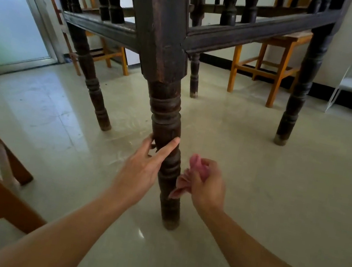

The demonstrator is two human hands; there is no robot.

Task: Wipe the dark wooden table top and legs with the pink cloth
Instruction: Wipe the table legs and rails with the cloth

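My left hand (142,170) wraps the table leg (168,118). My right hand (205,185), at its three o'clock, clutches the pink cloth (181,181) just beside the wood. Bunched this tight, the cloth may miss the leg's far side.

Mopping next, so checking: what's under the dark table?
Glossy floor shows between its legs, with a wooden stool beyond. The near leg and the left hand gripping it cover a strip of floor.
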